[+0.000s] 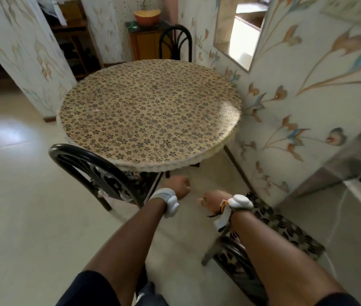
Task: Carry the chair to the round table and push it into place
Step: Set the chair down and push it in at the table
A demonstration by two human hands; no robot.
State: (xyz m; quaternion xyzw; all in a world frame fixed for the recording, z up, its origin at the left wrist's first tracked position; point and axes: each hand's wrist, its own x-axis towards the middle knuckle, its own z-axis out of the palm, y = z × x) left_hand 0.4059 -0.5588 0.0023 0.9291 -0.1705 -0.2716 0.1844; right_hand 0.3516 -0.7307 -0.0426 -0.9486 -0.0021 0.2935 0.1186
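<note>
The round table (223, 138) with a flower-patterned cover fills the middle of the view. A black metal chair (82, 161) stands at its near left edge, with its seat under the tabletop. My left hand (178, 186) hovers over the floor just right of that chair, fingers curled, holding nothing. My right hand (209, 199) is beside it, blurred, loosely spread and empty. A second chair with a patterned seat (285, 230) sits on the floor under my right forearm, apart from the table.
A third black chair (176, 41) stands at the table's far side against a wooden cabinet (144, 44). A flowered wall (307, 111) runs close along the right. A steel appliance (352, 155) is at the right edge. Pale tiled floor (20, 206) lies to the left.
</note>
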